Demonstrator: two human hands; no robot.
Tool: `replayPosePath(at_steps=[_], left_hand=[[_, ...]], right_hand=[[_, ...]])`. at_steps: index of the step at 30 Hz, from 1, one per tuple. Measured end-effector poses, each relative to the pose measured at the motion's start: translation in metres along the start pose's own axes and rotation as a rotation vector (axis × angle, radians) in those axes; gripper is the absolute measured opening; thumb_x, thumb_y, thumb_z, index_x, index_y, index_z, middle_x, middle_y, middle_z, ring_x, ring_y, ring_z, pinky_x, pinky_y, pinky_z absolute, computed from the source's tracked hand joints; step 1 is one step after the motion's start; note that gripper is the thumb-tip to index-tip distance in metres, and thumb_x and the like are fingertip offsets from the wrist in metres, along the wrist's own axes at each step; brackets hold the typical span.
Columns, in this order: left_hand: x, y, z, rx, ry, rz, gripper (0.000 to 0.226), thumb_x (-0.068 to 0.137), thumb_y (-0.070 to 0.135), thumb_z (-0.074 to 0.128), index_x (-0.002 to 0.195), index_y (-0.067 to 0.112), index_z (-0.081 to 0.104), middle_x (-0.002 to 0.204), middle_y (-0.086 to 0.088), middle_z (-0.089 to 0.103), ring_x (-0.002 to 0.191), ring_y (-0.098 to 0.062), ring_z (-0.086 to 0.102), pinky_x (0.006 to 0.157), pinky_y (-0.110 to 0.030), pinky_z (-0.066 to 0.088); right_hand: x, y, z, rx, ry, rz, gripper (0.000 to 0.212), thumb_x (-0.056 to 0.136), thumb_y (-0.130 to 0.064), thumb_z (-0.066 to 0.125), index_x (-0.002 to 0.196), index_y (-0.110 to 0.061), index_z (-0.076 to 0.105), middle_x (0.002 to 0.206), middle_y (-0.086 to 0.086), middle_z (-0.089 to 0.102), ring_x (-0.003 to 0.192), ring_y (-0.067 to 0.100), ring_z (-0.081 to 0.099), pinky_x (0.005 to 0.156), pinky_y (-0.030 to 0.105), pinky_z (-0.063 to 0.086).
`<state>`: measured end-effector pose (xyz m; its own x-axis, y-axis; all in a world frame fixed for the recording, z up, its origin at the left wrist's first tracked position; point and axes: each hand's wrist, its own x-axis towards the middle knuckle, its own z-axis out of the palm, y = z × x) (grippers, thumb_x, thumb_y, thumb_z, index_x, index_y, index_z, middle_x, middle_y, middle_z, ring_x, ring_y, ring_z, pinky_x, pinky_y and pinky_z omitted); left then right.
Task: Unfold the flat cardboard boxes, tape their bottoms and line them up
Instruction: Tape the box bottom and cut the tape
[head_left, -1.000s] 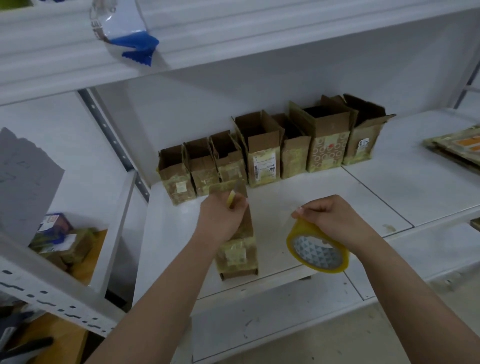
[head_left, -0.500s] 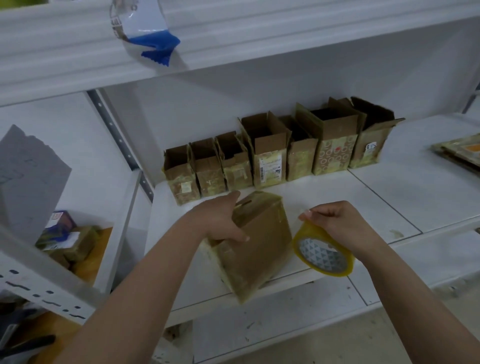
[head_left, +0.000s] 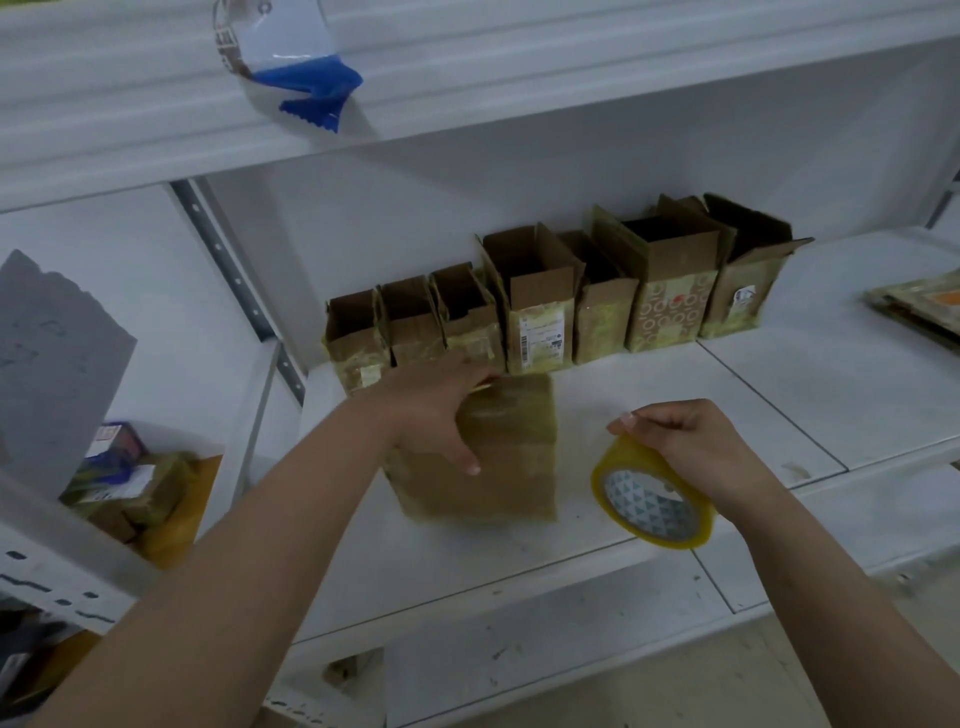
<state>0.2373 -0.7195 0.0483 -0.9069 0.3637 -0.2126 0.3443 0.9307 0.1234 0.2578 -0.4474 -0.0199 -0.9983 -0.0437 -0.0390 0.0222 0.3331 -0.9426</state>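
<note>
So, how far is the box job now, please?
Done: seven opened boxes stand in a row at the back of the shelf. In hand: the left hand holds another box lying on its side, while the right hand holds the tape roll. Left: standing this box in the row, then the flat cardboard at the right.

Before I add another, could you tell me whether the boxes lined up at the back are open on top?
Open. The row of boxes stands upright with top flaps raised, and dark insides show in each.
</note>
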Motion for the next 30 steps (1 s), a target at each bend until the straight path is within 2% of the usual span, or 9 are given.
replayPosePath(at_steps=[3, 6, 10, 15, 21, 24, 26, 28, 30], left_hand=[[0.005, -0.005, 0.019, 0.083, -0.063, 0.040, 0.111, 0.065, 0.044, 0.086, 0.152, 0.035, 0.018, 0.155, 0.011, 0.027, 0.135, -0.017, 0.035, 0.097, -0.031, 0.034], [0.006, -0.002, 0.030, -0.057, -0.019, -0.049, 0.121, 0.057, 0.071, 0.077, 0.153, 0.035, 0.014, 0.158, 0.009, 0.026, 0.141, -0.019, 0.031, 0.109, -0.038, 0.032], [0.012, 0.033, 0.044, -0.044, 0.134, -0.109, 0.128, 0.049, 0.097, 0.048, 0.153, 0.030, 0.016, 0.159, 0.005, 0.026, 0.138, -0.022, 0.038, 0.105, -0.042, 0.039], [0.013, 0.044, 0.053, 0.127, 0.152, -0.012, 0.095, 0.077, 0.062, 0.064, 0.153, 0.022, 0.022, 0.157, 0.006, 0.025, 0.127, -0.021, 0.047, 0.093, -0.034, 0.047], [-0.013, 0.014, 0.040, -0.050, 0.049, 0.313, 0.066, 0.084, 0.018, 0.065, 0.145, 0.032, 0.041, 0.150, 0.015, 0.039, 0.130, -0.008, 0.042, 0.098, -0.031, 0.044], [-0.020, 0.004, 0.041, -0.090, 0.046, 0.300, 0.061, 0.087, 0.015, 0.062, 0.143, 0.033, 0.045, 0.149, 0.020, 0.040, 0.132, -0.004, 0.041, 0.103, -0.028, 0.040], [-0.021, 0.001, 0.043, -0.188, 0.050, 0.290, 0.059, 0.086, 0.015, 0.065, 0.140, 0.031, 0.048, 0.141, 0.023, 0.045, 0.127, 0.003, 0.042, 0.102, -0.018, 0.037], [-0.022, 0.002, 0.046, -0.343, 0.118, 0.238, 0.051, 0.085, 0.020, 0.066, 0.134, 0.030, 0.054, 0.127, 0.022, 0.053, 0.113, 0.007, 0.048, 0.091, -0.006, 0.036], [-0.023, 0.009, 0.049, -0.564, 0.353, 0.109, 0.033, 0.090, 0.025, 0.064, 0.123, 0.027, 0.062, 0.106, 0.017, 0.063, 0.090, 0.008, 0.058, 0.074, -0.001, 0.039]], right_hand=[[0.000, 0.002, 0.002, 0.001, -0.009, 0.023, 0.020, 0.091, -0.030, 0.067, 0.076, -0.031, 0.080, 0.090, -0.007, 0.075, 0.091, 0.018, 0.068, 0.092, 0.043, 0.054], [-0.001, 0.003, 0.002, 0.003, -0.007, 0.027, 0.021, 0.091, -0.030, 0.067, 0.075, -0.031, 0.080, 0.085, -0.009, 0.075, 0.088, 0.016, 0.068, 0.090, 0.041, 0.055], [0.002, 0.002, 0.002, 0.028, 0.006, 0.029, 0.020, 0.091, -0.029, 0.067, 0.075, -0.030, 0.079, 0.082, -0.011, 0.076, 0.085, 0.012, 0.070, 0.088, 0.037, 0.056], [0.003, -0.002, 0.002, 0.036, 0.016, -0.002, 0.021, 0.090, -0.029, 0.067, 0.073, -0.032, 0.079, 0.081, -0.014, 0.075, 0.081, 0.008, 0.070, 0.079, 0.029, 0.054], [0.001, -0.014, 0.001, 0.056, 0.004, -0.078, 0.023, 0.092, -0.028, 0.065, 0.074, -0.036, 0.077, 0.079, -0.016, 0.075, 0.074, -0.001, 0.069, 0.071, 0.022, 0.051], [0.002, -0.024, 0.006, 0.041, -0.031, -0.094, 0.021, 0.091, -0.030, 0.066, 0.075, -0.035, 0.077, 0.079, -0.016, 0.074, 0.075, -0.002, 0.068, 0.068, 0.019, 0.050], [0.002, -0.030, 0.010, 0.030, -0.050, -0.095, 0.019, 0.091, -0.031, 0.066, 0.076, -0.035, 0.078, 0.080, -0.014, 0.075, 0.079, 0.004, 0.069, 0.073, 0.022, 0.053], [0.000, -0.035, 0.013, 0.017, -0.065, -0.096, 0.017, 0.091, -0.031, 0.066, 0.079, -0.034, 0.079, 0.082, -0.013, 0.075, 0.085, 0.007, 0.069, 0.080, 0.026, 0.054], [-0.002, -0.039, 0.015, 0.004, -0.087, -0.101, 0.016, 0.091, -0.030, 0.066, 0.082, -0.034, 0.079, 0.086, -0.015, 0.075, 0.090, 0.005, 0.068, 0.084, 0.027, 0.054]])
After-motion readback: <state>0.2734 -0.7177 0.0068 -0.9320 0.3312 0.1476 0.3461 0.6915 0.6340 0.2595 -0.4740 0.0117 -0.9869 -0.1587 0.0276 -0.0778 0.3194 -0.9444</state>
